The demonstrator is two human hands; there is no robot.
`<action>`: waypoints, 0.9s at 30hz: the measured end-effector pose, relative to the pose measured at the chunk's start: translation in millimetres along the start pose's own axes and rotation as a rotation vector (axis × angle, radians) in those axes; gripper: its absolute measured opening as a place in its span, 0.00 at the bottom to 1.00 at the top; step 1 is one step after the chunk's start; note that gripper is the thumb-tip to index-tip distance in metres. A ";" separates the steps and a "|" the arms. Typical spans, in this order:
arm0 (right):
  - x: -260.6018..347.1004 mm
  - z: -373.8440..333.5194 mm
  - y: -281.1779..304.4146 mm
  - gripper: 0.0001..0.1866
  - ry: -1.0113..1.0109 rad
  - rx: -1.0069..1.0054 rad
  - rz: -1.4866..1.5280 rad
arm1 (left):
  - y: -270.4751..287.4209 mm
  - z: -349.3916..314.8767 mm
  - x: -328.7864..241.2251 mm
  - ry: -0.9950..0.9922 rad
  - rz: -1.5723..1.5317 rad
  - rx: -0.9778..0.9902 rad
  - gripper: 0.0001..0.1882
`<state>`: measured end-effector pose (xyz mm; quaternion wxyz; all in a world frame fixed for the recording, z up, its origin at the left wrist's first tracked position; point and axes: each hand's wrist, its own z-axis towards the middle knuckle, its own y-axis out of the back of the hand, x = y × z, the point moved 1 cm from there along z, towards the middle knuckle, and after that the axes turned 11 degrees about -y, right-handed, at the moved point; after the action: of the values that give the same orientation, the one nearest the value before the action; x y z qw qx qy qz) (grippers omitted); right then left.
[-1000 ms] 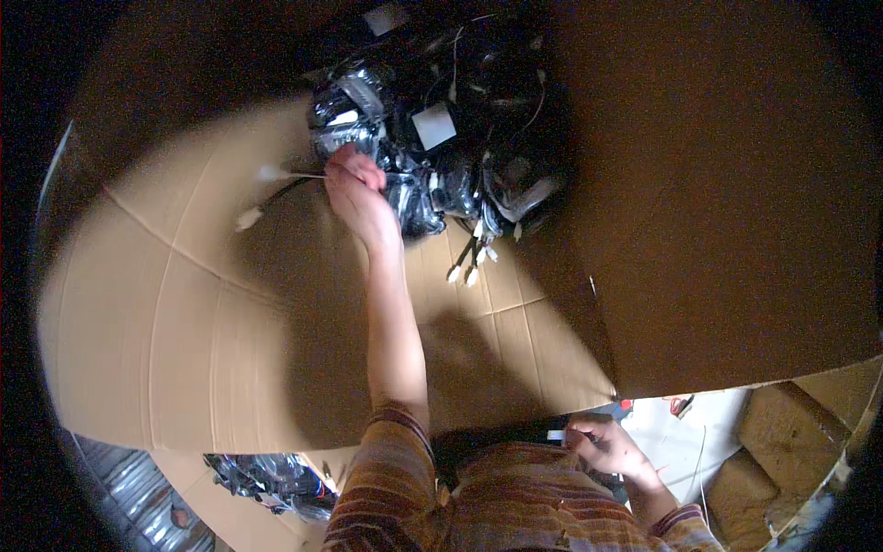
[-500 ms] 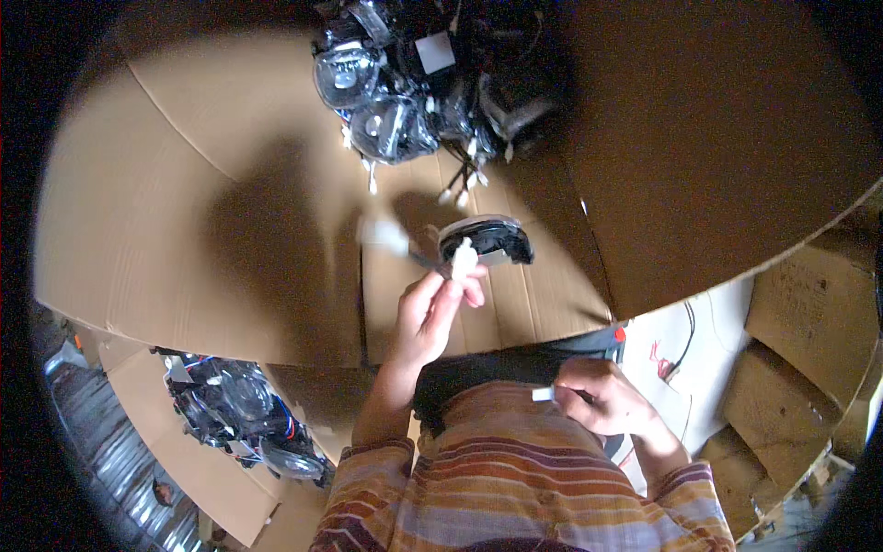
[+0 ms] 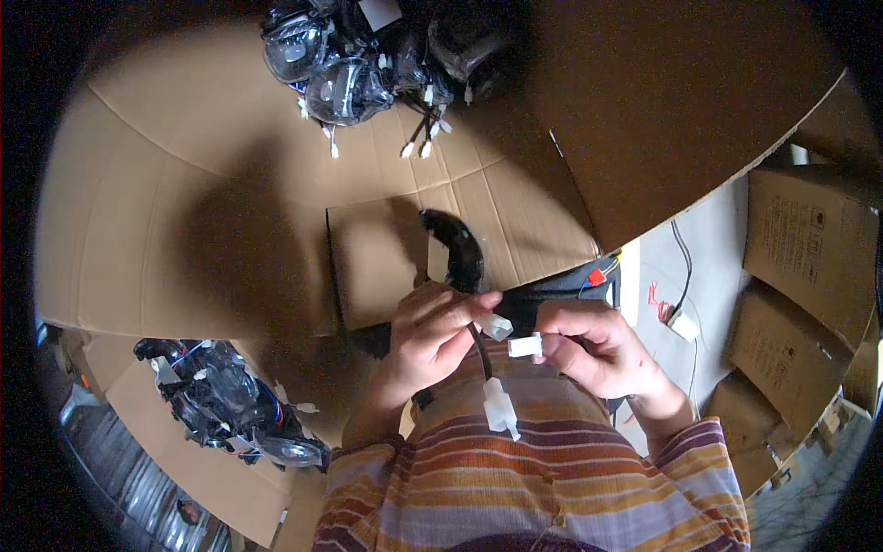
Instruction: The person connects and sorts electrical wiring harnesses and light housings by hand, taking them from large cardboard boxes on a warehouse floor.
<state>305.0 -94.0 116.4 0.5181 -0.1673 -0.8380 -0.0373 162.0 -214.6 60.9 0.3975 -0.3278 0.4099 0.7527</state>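
Observation:
In front of my body, my left hand is closed on a white plug connector, pinched between thumb and fingers. Just beyond that hand stands a black curved lamp unit, tilted on end; how it is held is partly hidden. A second white connector dangles below on a dark cable, in front of the striped shirt. My right hand pinches a small white connector housing by its end. The two held connectors point toward each other, with a small gap between them.
Clear-lensed lamps with hanging white connectors lie heaped at the far side of a cardboard surface. More lamps sit in a carton at lower left. Cartons stand on the right, near a black cable and a red connector.
My left hand has come nearer my body, and the lamp has turned from lying flat to tilted on end. My right hand has risen slightly, bringing its connector close to the left one.

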 end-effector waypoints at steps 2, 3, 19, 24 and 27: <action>-2.8 -0.3 -4.5 0.03 -0.007 -0.028 0.025 | -4.2 0.7 -5.5 0.014 0.030 -0.016 0.22; -3.2 -1.2 -5.9 0.03 -0.010 -0.031 0.028 | -5.8 0.4 -8.1 0.024 0.064 -0.035 0.22; -26.5 10.6 -13.6 0.04 -0.094 -0.348 -0.227 | -1.7 2.5 7.2 -0.083 0.329 0.070 0.22; -24.6 4.5 0.1 0.09 -0.262 -0.223 -0.159 | 8.6 -2.2 0.3 0.186 0.000 0.258 0.23; -28.7 -5.6 9.8 0.05 -0.185 -0.221 -0.191 | 16.3 -6.6 0.4 0.329 -0.179 0.264 0.20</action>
<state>324.6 -93.0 92.6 0.4111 -0.1457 -0.8851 -0.1626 148.7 -225.9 63.4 0.4301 -0.4263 0.5331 0.5908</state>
